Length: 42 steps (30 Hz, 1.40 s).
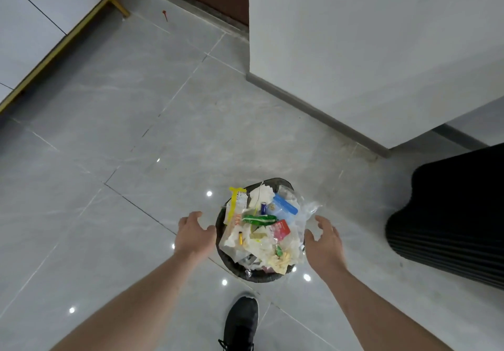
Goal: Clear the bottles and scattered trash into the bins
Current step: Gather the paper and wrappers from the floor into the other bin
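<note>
I am holding my left hand (194, 232) and right hand (324, 237) open and empty on either side of the bin (246, 271). It is brimming with trash (259, 230); a small red scrap (164, 15) is lying well apart.

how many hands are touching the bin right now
0. The left hand hovers open beside the bin, the right hand open on its other side; neither visibly grips it.

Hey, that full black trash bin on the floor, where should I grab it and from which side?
Probably take the black trash bin by its rim on opposite sides, left hand from the left, right hand from the right. It stands upright and is heaped above the rim, so coming from above would press on loose trash.
</note>
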### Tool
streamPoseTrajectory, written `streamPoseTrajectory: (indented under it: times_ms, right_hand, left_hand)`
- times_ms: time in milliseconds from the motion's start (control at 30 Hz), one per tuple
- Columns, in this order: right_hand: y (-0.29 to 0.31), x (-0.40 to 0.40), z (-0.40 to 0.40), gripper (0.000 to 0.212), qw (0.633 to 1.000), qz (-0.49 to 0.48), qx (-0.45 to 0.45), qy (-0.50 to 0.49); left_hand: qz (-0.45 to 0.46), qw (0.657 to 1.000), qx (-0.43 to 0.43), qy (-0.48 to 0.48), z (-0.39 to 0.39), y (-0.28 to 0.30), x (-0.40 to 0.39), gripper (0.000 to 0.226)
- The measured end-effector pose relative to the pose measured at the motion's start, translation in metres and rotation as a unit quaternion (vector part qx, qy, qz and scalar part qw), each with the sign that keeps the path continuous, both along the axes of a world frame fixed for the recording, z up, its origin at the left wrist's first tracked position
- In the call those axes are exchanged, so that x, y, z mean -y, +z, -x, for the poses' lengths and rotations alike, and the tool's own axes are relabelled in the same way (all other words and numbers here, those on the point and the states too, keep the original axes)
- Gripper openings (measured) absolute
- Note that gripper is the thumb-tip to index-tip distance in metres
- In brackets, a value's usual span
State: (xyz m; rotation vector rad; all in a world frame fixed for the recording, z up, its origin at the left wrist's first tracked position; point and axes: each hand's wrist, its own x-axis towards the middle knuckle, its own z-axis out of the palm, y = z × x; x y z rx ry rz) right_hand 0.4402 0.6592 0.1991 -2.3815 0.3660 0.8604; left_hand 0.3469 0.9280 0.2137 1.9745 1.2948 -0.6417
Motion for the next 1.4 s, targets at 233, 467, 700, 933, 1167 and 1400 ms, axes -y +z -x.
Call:
streamPoseTrajectory:
  times_ms: [233, 467, 700, 933, 1167, 1400]
  right_hand:
    - [-0.049, -0.009, -0.02, 0.067, 0.984, -0.054, -0.169, -0.021]
    - [-0.037, -0.006, -0.02, 0.051, 0.981, -0.081, -0.17, -0.053]
    - [0.03, 0.051, 0.025, 0.05, 0.982, -0.073, -0.162, -0.069]
    - [0.115, 0.141, 0.095, 0.048, 0.976, -0.07, -0.192, -0.076]
    - [0.161, 0.254, 0.181, 0.045, 0.969, -0.046, -0.21, -0.119]
    - [0.154, 0.38, 0.261, 0.047, 0.958, -0.015, -0.2, -0.205]
  left_hand:
    - [0.148, 0.982, -0.015, 0.118, -0.007, -0.046, 0.017, 0.048]
    - [0.204, 0.958, 0.025, 0.2, -0.002, -0.035, 0.033, 0.049]
    - [0.192, 0.959, 0.04, 0.202, 0.036, 0.021, 0.083, 0.044]
    - [0.191, 0.959, 0.058, 0.199, 0.11, 0.094, 0.174, 0.049]
    - [0.206, 0.962, 0.034, 0.176, 0.185, 0.138, 0.28, 0.062]
    - [0.253, 0.96, 0.019, 0.122, 0.243, 0.121, 0.394, 0.066]
